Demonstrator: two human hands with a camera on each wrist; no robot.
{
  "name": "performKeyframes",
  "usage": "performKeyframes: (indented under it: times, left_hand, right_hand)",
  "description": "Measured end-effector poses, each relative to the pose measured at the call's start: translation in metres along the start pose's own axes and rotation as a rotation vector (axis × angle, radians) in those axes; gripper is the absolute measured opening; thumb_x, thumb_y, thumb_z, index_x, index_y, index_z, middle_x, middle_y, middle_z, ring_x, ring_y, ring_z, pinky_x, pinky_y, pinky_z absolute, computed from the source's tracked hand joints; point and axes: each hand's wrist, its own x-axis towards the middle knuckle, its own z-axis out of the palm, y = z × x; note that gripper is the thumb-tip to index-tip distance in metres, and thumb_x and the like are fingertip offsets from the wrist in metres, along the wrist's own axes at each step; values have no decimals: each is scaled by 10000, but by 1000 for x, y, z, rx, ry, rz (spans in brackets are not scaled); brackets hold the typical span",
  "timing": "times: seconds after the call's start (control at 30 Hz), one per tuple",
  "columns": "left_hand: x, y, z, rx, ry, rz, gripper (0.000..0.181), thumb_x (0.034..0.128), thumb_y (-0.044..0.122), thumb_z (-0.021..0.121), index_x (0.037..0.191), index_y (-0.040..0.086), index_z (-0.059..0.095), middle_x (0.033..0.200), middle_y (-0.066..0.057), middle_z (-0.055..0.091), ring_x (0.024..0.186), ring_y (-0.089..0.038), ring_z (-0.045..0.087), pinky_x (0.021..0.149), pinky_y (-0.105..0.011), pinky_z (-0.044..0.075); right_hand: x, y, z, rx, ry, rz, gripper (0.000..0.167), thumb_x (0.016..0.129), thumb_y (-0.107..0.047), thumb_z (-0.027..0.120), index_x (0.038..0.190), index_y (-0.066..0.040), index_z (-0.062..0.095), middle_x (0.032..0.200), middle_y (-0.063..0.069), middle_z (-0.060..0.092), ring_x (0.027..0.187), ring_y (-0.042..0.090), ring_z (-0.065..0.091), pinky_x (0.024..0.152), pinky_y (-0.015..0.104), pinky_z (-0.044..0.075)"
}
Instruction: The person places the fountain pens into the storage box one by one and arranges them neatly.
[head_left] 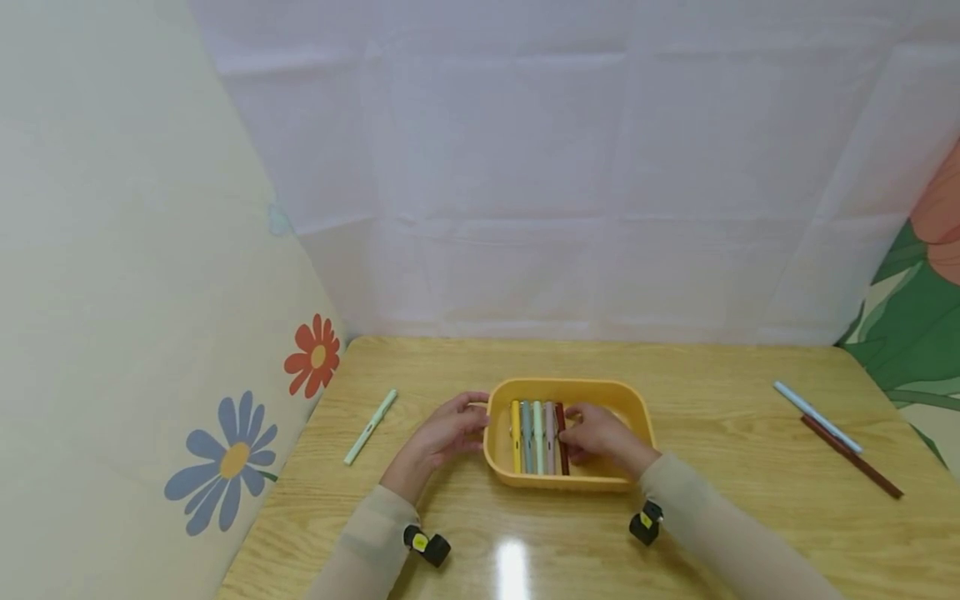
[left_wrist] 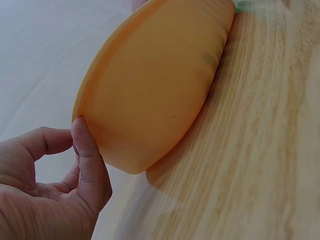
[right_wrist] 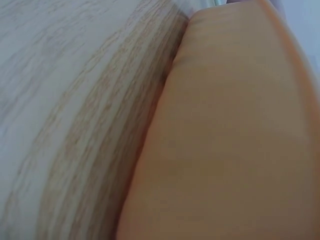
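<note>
A yellow-orange plastic tray (head_left: 633, 400) stands on the wooden table, with several pens side by side in it: yellow (head_left: 516, 437), grey-blue (head_left: 527, 442), pale green (head_left: 538, 437), mauve (head_left: 551, 437) and dark red (head_left: 564, 462). My left hand (head_left: 447, 429) is at the tray's left end; in the left wrist view its thumb and a finger pinch the tray rim (left_wrist: 82, 97). My right hand (head_left: 600, 433) reaches inside, its curled fingertips at the dark red pen. The right wrist view shows only the tray's outer wall (right_wrist: 220, 130), hiding that hand's grip.
A pale green pen (head_left: 371, 427) lies on the table (head_left: 450, 358) to the left. On the right, a light blue pen (head_left: 813, 414) and another dark red pen (head_left: 855, 458) lie close together. A white cloth (head_left: 525, 208) hangs behind the table.
</note>
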Motion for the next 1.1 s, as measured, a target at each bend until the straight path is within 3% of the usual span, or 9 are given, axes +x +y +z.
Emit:
performKeyframes:
  times: [0.47,0.57,0.73,0.87,1.1]
  left_hand:
    - [0,-1,-5,-10,-7,19,491,961,27,569,1419,-41,406,1000,-34,632,816,-104,632,636,-258,577]
    - [0,-1,-5,-12,-9,23,493,961,24,564,1419,-46,400,997,-32,630,817,-104,635,638,-262,579]
    - [0,-1,-6,-11,-7,23,490,960,27,566,1416,-44,401,997,-33,632,814,-101,637,632,-259,582]
    - [1,0,-7,-7,-4,22,493,954,28,574,1413,-40,406,999,-34,633,813,-100,638,631,-255,582]
    - [-1,2,-7,-7,6,13,491,948,16,568,1410,-41,410,1004,-44,632,802,-103,638,619,-245,574]
  right_hand:
    - [-11,-6,-18,-107,12,-104,435,944,-70,632,1349,56,538,1048,147,634,766,211,634,678,338,573]
    - [-16,-7,-25,-187,21,-158,431,949,-102,634,1346,47,554,1082,133,652,805,203,647,696,348,569]
    - [-26,-10,-39,-324,59,-245,433,968,-165,646,1350,27,575,1188,148,671,1028,295,653,851,434,554]
    - [-33,-11,-49,-335,79,-259,460,977,-184,640,1382,17,557,1281,186,641,1132,374,620,904,475,550]
    - [-43,-9,-65,-339,113,-278,478,990,-195,637,1407,15,533,1330,215,610,1156,401,611,930,498,542]
